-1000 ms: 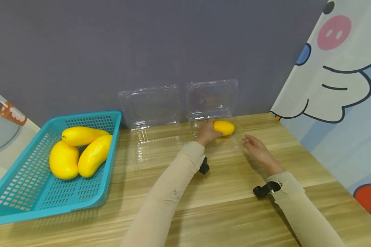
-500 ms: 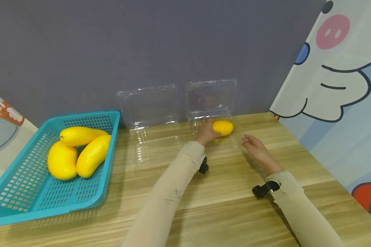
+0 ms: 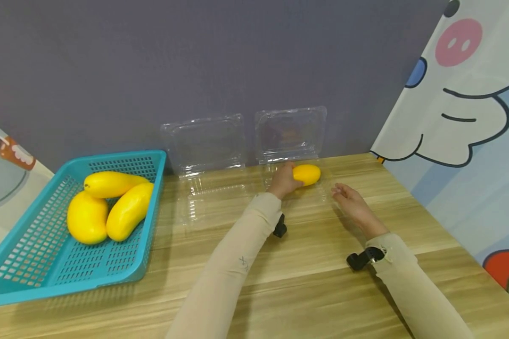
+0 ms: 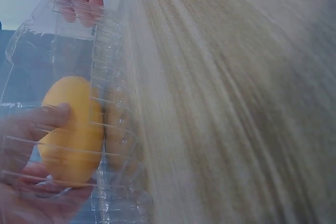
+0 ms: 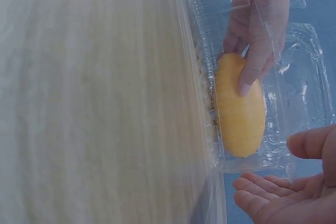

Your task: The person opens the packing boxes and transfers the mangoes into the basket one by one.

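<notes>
My left hand [image 3: 282, 181] grips a yellow mango [image 3: 307, 174] by its left end, inside the right clear plastic clamshell box [image 3: 291, 134], whose lid stands up behind it. Through the clear side wall, the left wrist view shows the thumb [image 4: 50, 116] over the mango and fingers beneath it. Just beyond the right end of this box, my right hand [image 3: 354, 207] holds nothing; in the right wrist view its fingers [image 5: 262, 190] are extended and its thumb is apart from them.
A second clear clamshell box [image 3: 205, 150] stands with its lid up, left of the first. At the left is a teal plastic basket [image 3: 146, 235] with three yellow fruits [image 3: 129, 212]. A dark grey wall [image 3: 195, 56] rises behind the wooden table [image 3: 305, 292].
</notes>
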Available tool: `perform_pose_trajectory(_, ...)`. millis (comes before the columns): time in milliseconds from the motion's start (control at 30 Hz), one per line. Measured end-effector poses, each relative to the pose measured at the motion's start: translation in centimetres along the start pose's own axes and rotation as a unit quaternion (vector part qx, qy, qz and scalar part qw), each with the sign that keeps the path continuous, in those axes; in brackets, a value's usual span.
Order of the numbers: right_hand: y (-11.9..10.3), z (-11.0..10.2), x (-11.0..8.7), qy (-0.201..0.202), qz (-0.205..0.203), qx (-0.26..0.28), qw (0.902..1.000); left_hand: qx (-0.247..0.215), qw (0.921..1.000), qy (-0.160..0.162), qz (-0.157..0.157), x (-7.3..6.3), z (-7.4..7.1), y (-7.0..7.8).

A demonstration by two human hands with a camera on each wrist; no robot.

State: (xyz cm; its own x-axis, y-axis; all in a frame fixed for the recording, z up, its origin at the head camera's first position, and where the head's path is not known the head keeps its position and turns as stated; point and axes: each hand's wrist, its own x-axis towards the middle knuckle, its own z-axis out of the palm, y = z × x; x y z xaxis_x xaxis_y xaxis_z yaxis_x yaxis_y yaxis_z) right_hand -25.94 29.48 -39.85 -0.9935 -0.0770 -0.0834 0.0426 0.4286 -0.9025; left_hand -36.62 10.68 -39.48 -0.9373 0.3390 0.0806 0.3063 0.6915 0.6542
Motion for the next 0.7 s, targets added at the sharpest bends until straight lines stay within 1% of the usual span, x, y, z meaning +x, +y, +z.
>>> perform_pose_trajectory(333, 0.03, -0.09, 0.05, -0.002, 0.0, 0.002, 1.0, 0.025, 0.9997, -0.005, 0.005, -0.09, -0.03, 0.01)
perform_pose_trajectory(433, -0.03, -0.09, 0.0, -0.002, -0.003, 0.005, 1.0, 0.026, 0.9996, -0.003, 0.008, -0.11, -0.05, -0.05)
perform_pose_trajectory(533, -0.11, -0.06, -0.08, -0.003, -0.003, 0.007, 1.0, 0.018, 0.9998, -0.003, 0.005, -0.15, -0.03, -0.16)
perform_pose_trajectory(633, -0.15, -0.03, -0.11, -0.001, -0.001, 0.006, 1.0, 0.009, 1.0, -0.002, 0.003, -0.18, 0.0, -0.18)
perform_pose_trajectory(700, -0.12, -0.05, -0.08, 0.001, 0.003, 0.006, 1.0, 0.012, 0.9999, -0.002, 0.006, -0.24, -0.06, -0.07)
